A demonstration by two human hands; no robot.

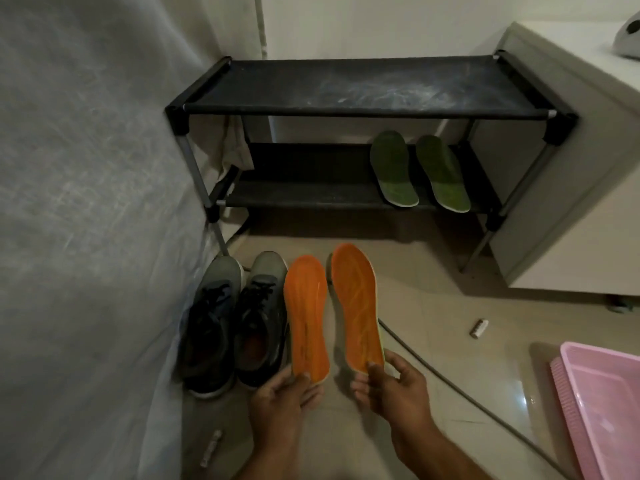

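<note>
The person holds a pair of orange insoles out over the tiled floor, one in each hand. The left hand (287,393) grips the heel of the left orange insole (306,317), thumb on top and fingers curled underneath. The right hand (394,386) pinches the heel of the right orange insole (355,303) the same way, thumb pressed on the orange face. Both insoles point away toward the far wall, toes up and forward. They run side by side with a narrow gap between them, and the right one reaches a little farther.

Just left of the left insole a pair of grey sneakers (239,320) with black laces stands on the floor. Their toes point away, and they sit close against a hanging grey cloth (86,202) that fills the left side of the room.

Against the far wall stands a black two-shelf shoe rack (346,88) whose top shelf is dusty and smeared. On the right end of its lower shelf lie two green insoles (417,171) — side by side, heels toward the front edge. A pale rag (232,147) hangs at the rack's left end.

To the right of the rack is a white cabinet (571,202). Near on the right sits a pink plastic basket (602,403), cut off by the edge of view. A grey cable (450,382) runs across the floor from under the right insole toward the near right. A small white object (479,328) lies beyond it, well apart from the hands.
</note>
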